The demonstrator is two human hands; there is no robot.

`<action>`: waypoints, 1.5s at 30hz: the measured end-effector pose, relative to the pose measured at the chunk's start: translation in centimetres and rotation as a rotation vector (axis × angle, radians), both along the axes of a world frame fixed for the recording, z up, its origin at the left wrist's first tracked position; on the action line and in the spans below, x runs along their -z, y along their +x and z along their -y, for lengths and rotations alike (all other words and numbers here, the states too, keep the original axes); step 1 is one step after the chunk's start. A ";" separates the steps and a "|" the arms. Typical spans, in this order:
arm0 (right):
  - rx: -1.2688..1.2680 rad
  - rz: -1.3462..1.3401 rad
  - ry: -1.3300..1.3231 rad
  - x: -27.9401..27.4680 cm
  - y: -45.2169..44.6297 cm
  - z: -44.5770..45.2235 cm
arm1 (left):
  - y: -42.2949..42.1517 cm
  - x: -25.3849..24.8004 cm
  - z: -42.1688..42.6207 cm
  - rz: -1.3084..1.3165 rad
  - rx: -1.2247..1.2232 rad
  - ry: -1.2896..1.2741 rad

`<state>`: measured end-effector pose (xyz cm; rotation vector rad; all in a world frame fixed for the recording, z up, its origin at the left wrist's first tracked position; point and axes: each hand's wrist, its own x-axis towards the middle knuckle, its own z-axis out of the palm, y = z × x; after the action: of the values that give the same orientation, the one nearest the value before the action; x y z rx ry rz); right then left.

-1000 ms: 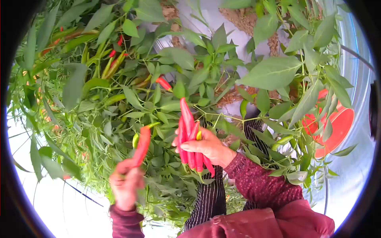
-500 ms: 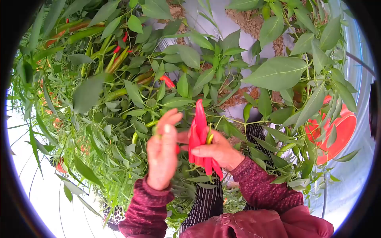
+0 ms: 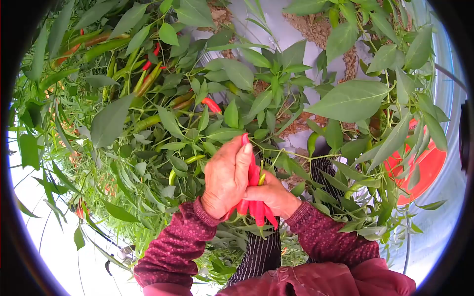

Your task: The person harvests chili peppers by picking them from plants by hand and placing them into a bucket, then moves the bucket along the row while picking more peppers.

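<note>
A bunch of red chili peppers point(image 3: 254, 172) is held in front of my body, tips and stems pointing up and down. My right hand point(image 3: 276, 196) is closed around the bunch from the right, its thumb lying across the front. From the left, my left hand point(image 3: 224, 178) presses against the same peppers, with its thumb along their upper part and its fingers hidden behind. Pepper plant leaves point(image 3: 170, 121) lie just beyond both hands. A single red chili pepper point(image 3: 211, 104) hangs among the foliage above them.
Dense pepper plants with green and reddish peppers point(image 3: 148, 79) fill the left side. A red bucket point(image 3: 424, 170) stands at the right, partly behind leaves, near clear plastic sheeting point(image 3: 444, 98). Pale ground sheeting point(image 3: 306, 54) with soil runs between the rows.
My left hand has come in from the left, changing from raised and apart to closed against the peppers. My right hand keeps its hold.
</note>
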<state>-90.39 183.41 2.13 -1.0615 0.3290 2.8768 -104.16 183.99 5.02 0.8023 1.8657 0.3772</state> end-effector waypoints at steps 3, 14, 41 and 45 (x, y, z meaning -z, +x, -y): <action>0.060 0.105 0.026 0.1 -0.6 0.8 | -0.3 0.3 -0.1 -0.162 0.139 0.082; 0.044 0.048 0.037 0.9 -0.3 -0.6 | -18.1 11.8 -4.8 -0.522 0.762 -0.144; -0.010 0.160 -0.097 1.5 -1.1 -1.7 | -21.6 18.8 -6.0 -0.400 1.102 -0.945; -0.018 0.157 -0.093 2.0 -1.0 -1.3 | -20.9 18.2 -6.7 -0.298 1.160 -0.988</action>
<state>-91.35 184.74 0.09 -1.3023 0.4495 2.7949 -125.11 190.71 -13.15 1.0600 1.2561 -1.3270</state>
